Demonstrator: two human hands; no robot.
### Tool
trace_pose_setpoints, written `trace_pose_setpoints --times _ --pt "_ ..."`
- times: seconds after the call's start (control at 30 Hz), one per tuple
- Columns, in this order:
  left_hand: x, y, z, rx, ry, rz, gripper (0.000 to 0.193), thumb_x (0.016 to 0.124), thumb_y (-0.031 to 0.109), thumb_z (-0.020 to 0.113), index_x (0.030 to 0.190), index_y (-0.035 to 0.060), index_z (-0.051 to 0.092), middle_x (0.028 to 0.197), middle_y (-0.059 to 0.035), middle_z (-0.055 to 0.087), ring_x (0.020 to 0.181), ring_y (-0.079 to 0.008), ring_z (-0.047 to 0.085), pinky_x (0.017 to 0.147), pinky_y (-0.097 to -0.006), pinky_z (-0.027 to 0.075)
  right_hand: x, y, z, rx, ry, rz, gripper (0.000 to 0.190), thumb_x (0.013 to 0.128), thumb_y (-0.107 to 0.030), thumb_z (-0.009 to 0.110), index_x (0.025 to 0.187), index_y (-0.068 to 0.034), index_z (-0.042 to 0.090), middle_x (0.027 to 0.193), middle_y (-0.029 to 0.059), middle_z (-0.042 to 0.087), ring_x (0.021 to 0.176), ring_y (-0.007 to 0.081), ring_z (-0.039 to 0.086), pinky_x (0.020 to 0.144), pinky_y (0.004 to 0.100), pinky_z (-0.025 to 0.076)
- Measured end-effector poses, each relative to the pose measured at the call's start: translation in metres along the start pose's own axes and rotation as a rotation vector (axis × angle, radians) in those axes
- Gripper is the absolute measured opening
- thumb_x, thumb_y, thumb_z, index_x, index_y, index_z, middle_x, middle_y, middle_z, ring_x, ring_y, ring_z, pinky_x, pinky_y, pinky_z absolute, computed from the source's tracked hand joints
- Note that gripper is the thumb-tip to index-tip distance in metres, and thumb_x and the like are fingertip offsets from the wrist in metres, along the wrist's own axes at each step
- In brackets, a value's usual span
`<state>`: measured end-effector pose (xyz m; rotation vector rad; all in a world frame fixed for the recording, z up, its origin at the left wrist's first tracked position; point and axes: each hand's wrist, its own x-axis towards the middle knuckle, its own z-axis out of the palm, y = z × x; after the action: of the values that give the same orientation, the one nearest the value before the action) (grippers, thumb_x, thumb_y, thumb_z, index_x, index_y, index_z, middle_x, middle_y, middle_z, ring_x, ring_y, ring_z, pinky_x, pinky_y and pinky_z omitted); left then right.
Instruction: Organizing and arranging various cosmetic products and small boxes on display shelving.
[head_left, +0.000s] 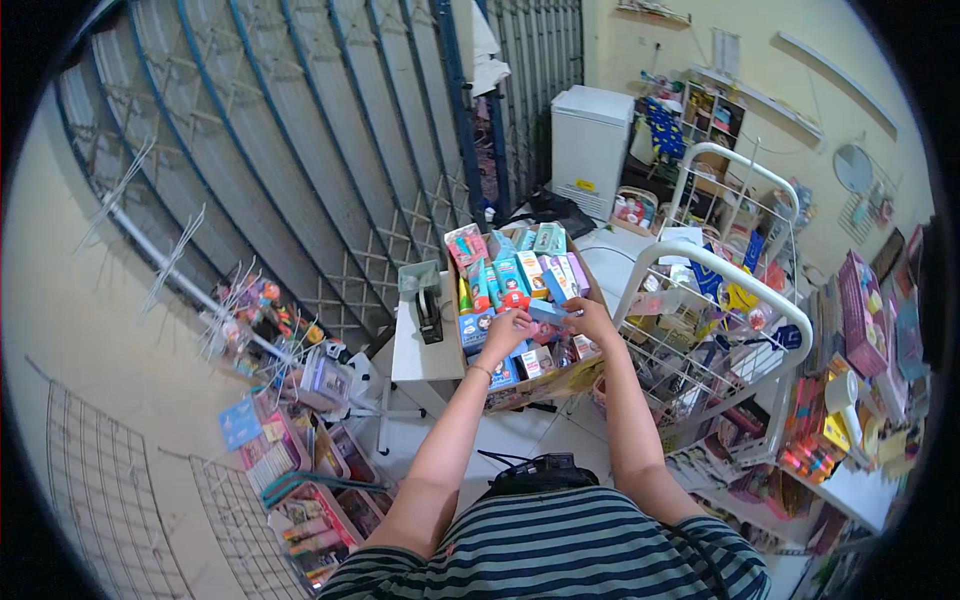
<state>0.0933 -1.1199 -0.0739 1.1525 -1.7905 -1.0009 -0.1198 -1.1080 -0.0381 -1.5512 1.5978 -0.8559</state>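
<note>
An open cardboard box (545, 391) full of small packaged goods stands before me. My right hand (590, 321) holds a small light-blue carton (547, 311) between its fingers over the box. Just left of that carton is my left hand (510, 330), its fingertips drawn together; whether they grip something is not clear. Beyond the hands lie turquoise tubes (510, 277), an orange-and-white carton (531, 271) and a pink packet (466, 246). Blue cartons (475, 330) are packed at the box's left side, and a white carton (536, 361) with a printed figure sits near its front wall.
Left of the box, a white table (409, 352) bears a black tape dispenser (429, 316) and a translucent green container (418, 277). A white wire rack (675, 352) full of packaged goods stands close on the right. Behind are a white chest freezer (591, 142) and a folding metal gate (300, 150).
</note>
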Motion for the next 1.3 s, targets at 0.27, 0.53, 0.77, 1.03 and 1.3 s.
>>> trace_pose_setpoints --times 0.27,0.53,0.77,1.03,1.3 --pt "0.012 -0.023 0.031 0.479 -0.43 0.074 0.028 0.067 0.022 0.07 0.086 0.0018 0.065 0.08 -0.0151 0.066 0.076 -0.0253 0.064 0.07 -0.0329 0.05 0.007 0.036 -0.018 -0.358 0.007 0.076 0.028 0.066 -0.015 0.067 0.093 -0.006 0.067 0.086 0.0116 0.066 0.079 0.0245 0.064 0.075 0.0335 0.049" --pt "0.021 -0.029 0.032 0.601 -0.645 0.038 0.052 0.057 0.026 0.075 0.1 0.0008 0.063 0.093 -0.0211 0.063 0.086 -0.0309 0.062 0.076 -0.0375 0.049 0.014 0.049 -0.018 -0.221 -0.045 0.049 0.037 0.069 -0.012 0.065 0.105 -0.007 0.062 0.088 0.011 0.064 0.081 0.0207 0.062 0.072 0.0323 0.05" --pt "0.03 -0.004 0.016 0.299 -0.689 -0.013 0.051 0.051 0.011 0.079 0.096 0.0019 0.058 0.086 -0.0092 0.063 0.08 -0.0221 0.06 0.074 -0.0312 0.049 0.037 0.021 0.0 0.197 -0.096 0.094 0.033 0.078 -0.006 0.06 0.111 -0.006 0.056 0.089 0.0114 0.059 0.07 0.0196 0.064 0.058 0.0289 0.054" --pt "0.021 0.017 -0.013 -0.094 -0.573 -0.013 0.036 0.066 0.012 0.075 0.099 0.0065 0.062 0.084 0.0009 0.059 0.081 -0.0088 0.053 0.073 -0.0228 0.044 0.031 0.045 -0.01 -0.155 0.093 0.024 0.041 0.076 -0.013 0.062 0.116 -0.007 0.053 0.09 0.0112 0.063 0.073 0.0204 0.064 0.064 0.031 0.052" --pt "0.012 0.021 -0.027 -0.587 -0.427 -0.201 0.04 0.076 0.001 0.064 0.115 0.0035 0.055 0.107 -0.0028 0.056 0.093 -0.0101 0.054 0.082 -0.0218 0.044 0.026 0.049 0.018 -0.576 -0.01 0.326 0.05 0.082 -0.02 0.053 0.127 -0.003 0.04 0.115 0.0213 0.054 0.109 0.0351 0.052 0.089 0.0414 0.043"
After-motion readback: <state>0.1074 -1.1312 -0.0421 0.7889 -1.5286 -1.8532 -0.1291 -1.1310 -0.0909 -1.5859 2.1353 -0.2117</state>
